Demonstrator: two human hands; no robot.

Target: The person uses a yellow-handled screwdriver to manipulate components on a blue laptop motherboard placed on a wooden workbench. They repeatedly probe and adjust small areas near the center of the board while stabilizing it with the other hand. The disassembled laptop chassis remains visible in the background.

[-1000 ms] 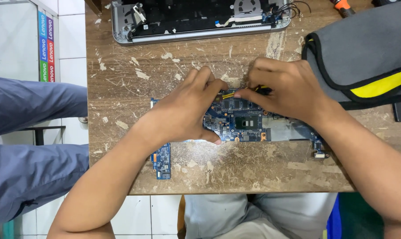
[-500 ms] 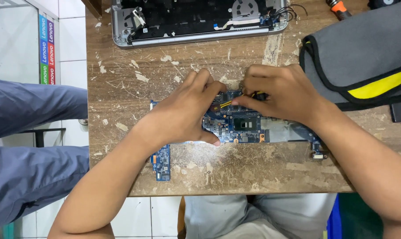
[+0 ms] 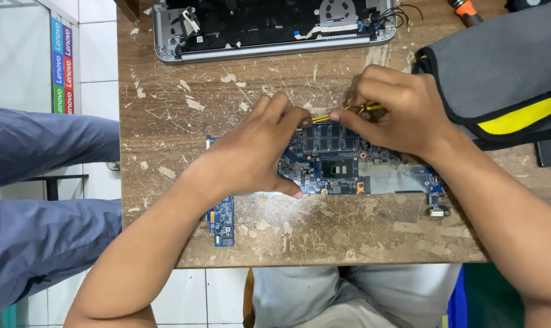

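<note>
The worktop (image 3: 348, 237) under my arms is scuffed brown wood with pale chips, and everything I place here is told from the circuit board (image 3: 339, 167) lying at its middle. Far to the left of the board, off the wood, a tall narrow sign (image 3: 61, 64) hangs on a white panel, banded blue, purple, green and red from top to bottom. Beyond the board, at the far edge, sits an opened silver laptop base (image 3: 269, 27) with dark insides. Right of the board lies a grey bag (image 3: 500, 73) with black edging and a yellow stripe, and an orange tool handle (image 3: 465, 9) shows past it.

The board itself is blue, long and thin, its long axis running left to right across the wood, with a dark square chip near its centre, a row of black chips behind that, and a small arm dropping toward me at its left end.

My left hand (image 3: 254, 155) presses flat on the board's left half, fingers spread. My right hand (image 3: 397, 109) is at the board's far edge, fingers pinched shut on a thin yellow tool (image 3: 324, 116).
</note>
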